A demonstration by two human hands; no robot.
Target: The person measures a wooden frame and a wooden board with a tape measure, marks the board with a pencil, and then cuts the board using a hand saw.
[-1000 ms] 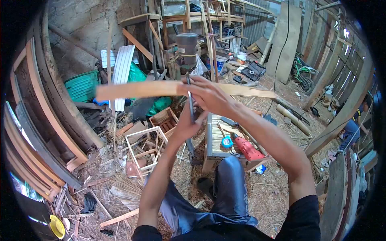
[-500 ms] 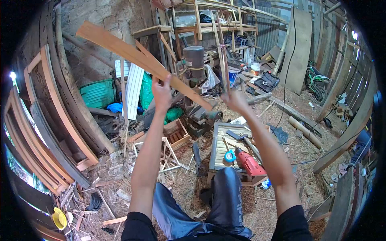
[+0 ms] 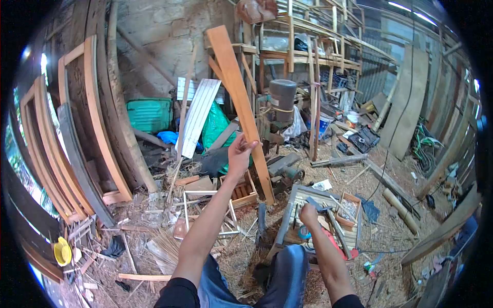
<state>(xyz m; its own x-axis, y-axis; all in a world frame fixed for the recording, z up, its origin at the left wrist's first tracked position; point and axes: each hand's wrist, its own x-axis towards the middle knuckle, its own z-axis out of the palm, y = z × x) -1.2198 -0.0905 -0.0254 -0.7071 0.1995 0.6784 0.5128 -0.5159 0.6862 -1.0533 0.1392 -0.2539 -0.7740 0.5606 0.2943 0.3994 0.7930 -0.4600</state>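
The left hand (image 3: 239,155) is raised in front of the person, fingers curled around the edge of a long wooden plank (image 3: 241,110), which stands nearly upright and leans a little to the left at its top. The plank's upper end rises well above the hand, close to the wooden shelving (image 3: 308,46); its lower end drops past the hand toward a small wooden crate (image 3: 241,192) on the ground. Open air lies to the left of the plank, while the drill press (image 3: 281,105) stands just beyond it on the right.

The right hand (image 3: 308,214) is low, resting on a slatted wooden bench (image 3: 292,215), with its fingers closed around something small and dark that cannot be made out. Just beside it lie a tape measure (image 3: 305,233) and a red power drill (image 3: 336,244). Curved wooden frames (image 3: 97,128) lean against the wall well off to the left, and straw and offcuts cover the ground all round.
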